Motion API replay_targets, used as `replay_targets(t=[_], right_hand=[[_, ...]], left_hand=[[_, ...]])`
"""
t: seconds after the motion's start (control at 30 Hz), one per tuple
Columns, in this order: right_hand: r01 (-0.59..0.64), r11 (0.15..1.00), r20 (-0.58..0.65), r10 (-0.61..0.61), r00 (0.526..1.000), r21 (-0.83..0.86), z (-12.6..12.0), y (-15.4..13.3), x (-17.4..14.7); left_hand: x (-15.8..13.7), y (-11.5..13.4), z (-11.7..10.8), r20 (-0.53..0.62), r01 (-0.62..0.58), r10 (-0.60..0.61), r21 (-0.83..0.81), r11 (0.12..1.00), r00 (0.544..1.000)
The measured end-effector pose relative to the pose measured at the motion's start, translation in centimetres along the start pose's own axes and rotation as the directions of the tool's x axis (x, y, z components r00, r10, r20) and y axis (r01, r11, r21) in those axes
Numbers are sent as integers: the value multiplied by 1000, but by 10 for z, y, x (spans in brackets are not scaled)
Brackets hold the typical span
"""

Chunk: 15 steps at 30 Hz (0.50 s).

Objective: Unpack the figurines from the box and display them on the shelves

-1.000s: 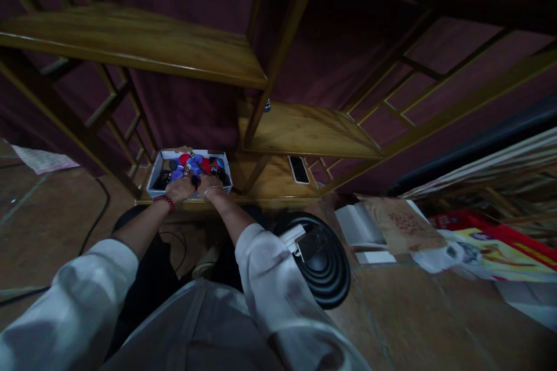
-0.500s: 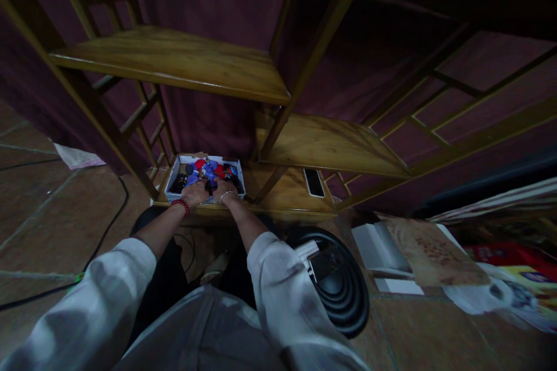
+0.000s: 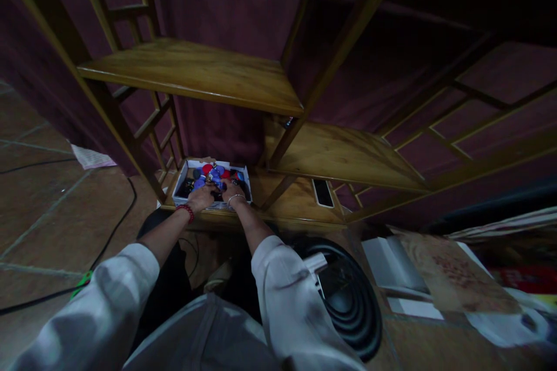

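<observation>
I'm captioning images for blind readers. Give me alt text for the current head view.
A person's left hand and right hand reach into a white box of small blue, red and dark items on a low wooden shelf. A phone-like device lies farther right.

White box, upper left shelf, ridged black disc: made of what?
White box: probably matte cardboard, from thin, dull walls. Upper left shelf: apparently varnished wood; visible grain, glossy front edge. Ridged black disc: maybe plastic or rubber, semi-gloss; highlights on concentric ridges, can't tell which.
</observation>
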State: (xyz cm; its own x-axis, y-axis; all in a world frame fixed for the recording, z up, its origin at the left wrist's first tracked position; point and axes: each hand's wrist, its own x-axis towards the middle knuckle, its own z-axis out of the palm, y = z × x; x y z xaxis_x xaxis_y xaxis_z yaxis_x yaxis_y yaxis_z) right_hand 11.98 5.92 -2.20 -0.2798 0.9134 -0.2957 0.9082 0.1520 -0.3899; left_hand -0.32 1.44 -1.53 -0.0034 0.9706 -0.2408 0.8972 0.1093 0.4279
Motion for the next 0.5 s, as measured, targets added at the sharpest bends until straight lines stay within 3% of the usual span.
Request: replay_targets(t=[0.2,0.5], right_hand=[[-82,996,-68,85,994,48,1,-1,0],[-108,990,-98,118,988,94,-1,1,-1]], left_hand=[[1,-1,1,29,12,-11,-24,1000,1000],[-2,8,-8,88,135,-134,-6,991,987]])
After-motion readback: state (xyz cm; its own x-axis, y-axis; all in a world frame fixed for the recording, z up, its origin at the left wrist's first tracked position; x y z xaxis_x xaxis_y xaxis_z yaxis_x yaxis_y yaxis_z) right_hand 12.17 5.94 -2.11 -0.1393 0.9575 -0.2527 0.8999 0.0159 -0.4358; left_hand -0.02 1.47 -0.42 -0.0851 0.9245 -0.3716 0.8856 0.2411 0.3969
